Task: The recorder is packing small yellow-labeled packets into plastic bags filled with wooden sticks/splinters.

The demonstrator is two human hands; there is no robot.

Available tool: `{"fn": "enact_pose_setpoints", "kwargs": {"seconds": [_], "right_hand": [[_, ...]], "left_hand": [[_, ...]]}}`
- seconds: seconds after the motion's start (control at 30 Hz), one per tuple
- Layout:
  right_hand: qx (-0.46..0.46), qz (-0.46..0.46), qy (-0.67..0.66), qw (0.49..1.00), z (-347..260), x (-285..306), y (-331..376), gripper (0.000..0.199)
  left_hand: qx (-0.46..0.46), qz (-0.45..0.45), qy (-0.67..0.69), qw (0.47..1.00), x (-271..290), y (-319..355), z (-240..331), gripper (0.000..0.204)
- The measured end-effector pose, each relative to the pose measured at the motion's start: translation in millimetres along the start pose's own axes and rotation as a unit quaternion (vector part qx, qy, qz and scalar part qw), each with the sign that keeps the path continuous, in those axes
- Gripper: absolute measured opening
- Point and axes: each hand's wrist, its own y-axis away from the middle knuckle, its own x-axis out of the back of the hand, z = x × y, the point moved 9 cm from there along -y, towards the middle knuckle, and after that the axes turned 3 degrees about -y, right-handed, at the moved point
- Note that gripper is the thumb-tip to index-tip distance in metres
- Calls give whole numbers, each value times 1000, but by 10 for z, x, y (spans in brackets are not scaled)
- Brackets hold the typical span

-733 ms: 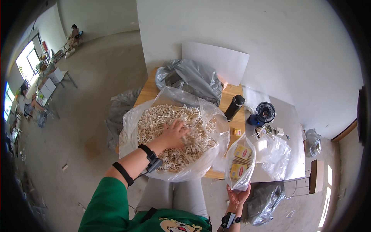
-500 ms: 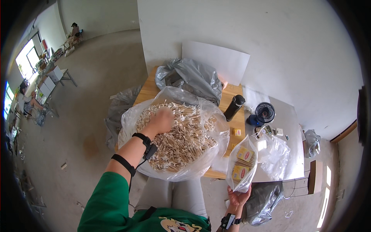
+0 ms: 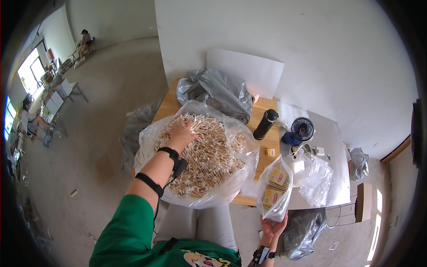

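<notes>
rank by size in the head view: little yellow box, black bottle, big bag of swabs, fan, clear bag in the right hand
1. big bag of swabs
2. clear bag in the right hand
3. black bottle and fan: too alike to rank
4. little yellow box

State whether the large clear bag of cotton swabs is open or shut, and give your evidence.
The bag is open: its mouth is spread wide, baring the swabs, and the left hand touches them.

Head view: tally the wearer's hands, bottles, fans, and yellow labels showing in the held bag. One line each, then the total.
Hands: 2
Bottle: 1
Fan: 1
Yellow labels: 2
Total: 6
</notes>
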Motion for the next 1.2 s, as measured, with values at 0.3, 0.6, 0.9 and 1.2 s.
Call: {"fn": "enact_pose_setpoints", "kwargs": {"seconds": [0.3, 0.6, 0.9, 1.2], "right_hand": [[-37, -104, 3, 994, -11, 32, -143, 60], [-34, -78, 18, 996, 5, 85, -149, 60], [-23, -44, 35, 998, 87, 63, -123, 60], [-42, -96, 54, 993, 172, -95, -103, 60]], "left_hand": [[-159, -94, 37, 982, -300, 522, 1034, 102], [-148, -64, 65, 985, -206, 354, 1549, 89], [-253, 20, 67, 965, -177, 305, 1973, 77], [-239, 49, 128, 961, -233, 733, 722, 73]]}}
